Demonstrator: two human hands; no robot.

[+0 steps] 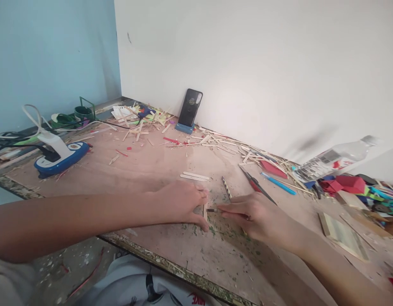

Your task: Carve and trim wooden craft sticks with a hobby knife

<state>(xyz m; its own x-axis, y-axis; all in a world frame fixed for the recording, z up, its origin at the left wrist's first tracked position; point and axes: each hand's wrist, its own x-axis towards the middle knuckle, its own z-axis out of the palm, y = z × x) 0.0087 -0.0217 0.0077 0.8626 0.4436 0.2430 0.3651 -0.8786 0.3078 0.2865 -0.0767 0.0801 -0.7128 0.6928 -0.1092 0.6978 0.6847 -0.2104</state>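
Observation:
My left hand (pixel 185 202) presses on the work table, with its fingertips and thumb at the two ends of a short wooden craft stick (pixel 205 211). In my right hand (pixel 252 212) is a slim tool with a dark metallic tip (pixel 212 210); most of it is hidden by my fingers, and its kind is unclear. The tip meets or nearly meets the stick's side. Two more craft sticks (pixel 194 176) lie just beyond my left hand. A patterned pencil-like stick (pixel 227 187) lies beyond my right fingers, with red-handled scissors (pixel 255 185) farther right.
A phone (pixel 191 108) leans in a blue stand at the wall. Loose sticks (pixel 221 142) are heaped along the back edge. To the left sits a blue power strip (pixel 60 159) with cables. A plastic bottle (pixel 336 157), blue pen (pixel 279 183) and wooden block (pixel 343 236) are right.

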